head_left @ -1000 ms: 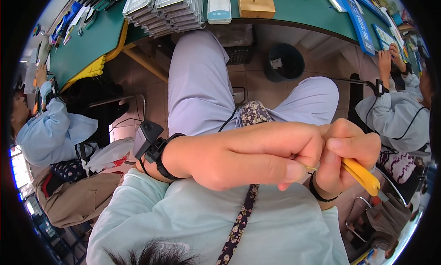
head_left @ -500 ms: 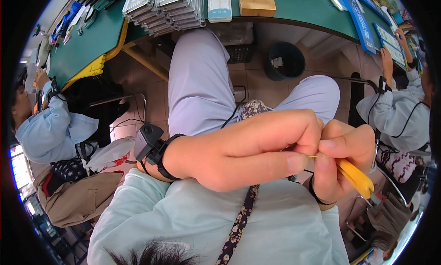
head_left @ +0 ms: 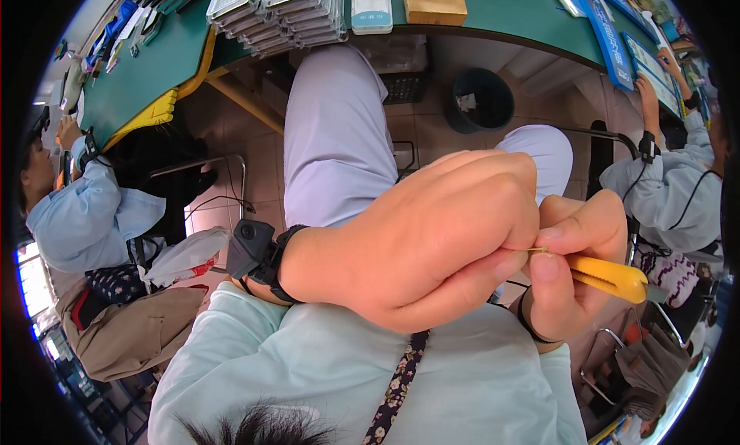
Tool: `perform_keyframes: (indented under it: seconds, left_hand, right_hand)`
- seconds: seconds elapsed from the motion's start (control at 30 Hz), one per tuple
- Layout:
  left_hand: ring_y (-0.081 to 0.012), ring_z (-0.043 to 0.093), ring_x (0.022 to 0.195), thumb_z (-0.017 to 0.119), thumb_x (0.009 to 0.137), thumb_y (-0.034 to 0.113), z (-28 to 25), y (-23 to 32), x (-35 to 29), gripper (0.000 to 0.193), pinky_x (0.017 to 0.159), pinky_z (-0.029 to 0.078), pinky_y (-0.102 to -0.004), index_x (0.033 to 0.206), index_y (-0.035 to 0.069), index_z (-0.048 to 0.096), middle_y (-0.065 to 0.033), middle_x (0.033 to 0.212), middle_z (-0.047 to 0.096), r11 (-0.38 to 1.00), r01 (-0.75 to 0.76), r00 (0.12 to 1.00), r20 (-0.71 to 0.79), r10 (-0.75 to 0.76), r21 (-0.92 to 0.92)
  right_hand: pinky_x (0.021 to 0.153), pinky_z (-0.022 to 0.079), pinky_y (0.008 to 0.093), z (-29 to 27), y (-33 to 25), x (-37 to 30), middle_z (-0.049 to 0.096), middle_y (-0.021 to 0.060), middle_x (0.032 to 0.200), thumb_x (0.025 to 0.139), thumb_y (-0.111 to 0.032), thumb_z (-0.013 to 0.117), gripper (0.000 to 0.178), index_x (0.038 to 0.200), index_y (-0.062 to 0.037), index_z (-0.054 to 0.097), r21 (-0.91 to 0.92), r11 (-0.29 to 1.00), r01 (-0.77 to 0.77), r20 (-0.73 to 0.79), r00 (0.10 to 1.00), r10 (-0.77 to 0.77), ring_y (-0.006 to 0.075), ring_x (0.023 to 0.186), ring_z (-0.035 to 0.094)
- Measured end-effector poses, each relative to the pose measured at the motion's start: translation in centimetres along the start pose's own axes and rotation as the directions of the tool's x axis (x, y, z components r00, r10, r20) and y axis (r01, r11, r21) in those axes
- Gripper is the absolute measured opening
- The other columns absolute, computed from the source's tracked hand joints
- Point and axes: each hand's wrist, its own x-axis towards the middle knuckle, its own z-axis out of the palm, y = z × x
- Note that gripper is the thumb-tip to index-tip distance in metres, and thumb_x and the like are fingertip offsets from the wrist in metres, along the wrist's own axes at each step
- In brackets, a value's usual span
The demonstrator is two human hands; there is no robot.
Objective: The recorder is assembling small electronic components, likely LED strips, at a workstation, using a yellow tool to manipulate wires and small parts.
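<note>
In front of my chest both hands meet fingertip to fingertip. My left hand is closed in a pinch, its back turned up, at one end of a thin yellowish strand. The thumb and forefinger of my right hand pinch the strand's other end, with only a short bit showing between the hands. Tucked in the right palm is a yellow-handled utility knife. Its grey metal end sticks out to the right, away from the strand. The fingers round the handle are partly hidden.
Ahead is a green table with stacked clear plastic trays, a white-and-blue box and a wooden block. A dark bin stands below. Co-workers sit left and right.
My left hand has rolled so its back faces up and its thumb is curled under. The strand sits slightly higher, and the knife has swung to point more level to the right.
</note>
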Motion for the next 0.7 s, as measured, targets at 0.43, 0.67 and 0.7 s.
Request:
perform_keyframes:
  seconds: [0.43, 0.67, 0.7]
  left_hand:
    - [-0.0192, 0.04, 0.056, 0.053, 0.07, 0.0, 0.31, 0.2, 0.02, 0.014, 0.05, 0.03, -0.0318, 0.083, 0.002, 0.047, -0.0065, 0.07, 0.045, 0.971, -0.018, 0.998, -0.052, 0.032, 0.237]
    - [-0.0201, 0.041, 0.057, 0.054, 0.073, 0.004, 0.09, 0.68, 0.0, 0.014, 0.051, 0.029, -0.0336, 0.085, 0.004, 0.047, -0.0059, 0.07, 0.046, 0.965, 0.025, 1.0, 0.009, -0.028, 0.259]
    - [-0.0205, 0.041, 0.057, 0.054, 0.074, 0.004, 0.1, 0.64, -0.05, 0.014, 0.051, 0.029, -0.0339, 0.086, 0.004, 0.047, -0.0061, 0.071, 0.046, 0.966, 0.024, 0.999, 0.018, -0.03, 0.257]
  right_hand:
    - [0.049, 0.025, 0.0186, 0.68, -0.12, -0.1, 0.046, 0.0016, 0.064, 0.076, 0.007, 0.055, 0.018, 0.09, 0.0011, 0.044, 0.31, 0.937, -0.164, -0.114, 0.971, 0.208, 0.0028, 0.053, 0.032]
    - [0.047, 0.025, 0.0185, 0.81, -0.07, -0.29, 0.047, 0.0027, 0.063, 0.074, 0.007, 0.054, 0.019, 0.088, 0.0006, 0.043, 0.304, 0.942, -0.144, -0.144, 0.97, 0.195, 0.0024, 0.051, 0.032]
    - [0.047, 0.025, 0.0185, 0.76, -0.04, -0.33, 0.048, 0.0034, 0.063, 0.074, 0.007, 0.054, 0.02, 0.088, 0.0004, 0.043, 0.299, 0.945, -0.131, -0.14, 0.974, 0.179, 0.0024, 0.05, 0.032]
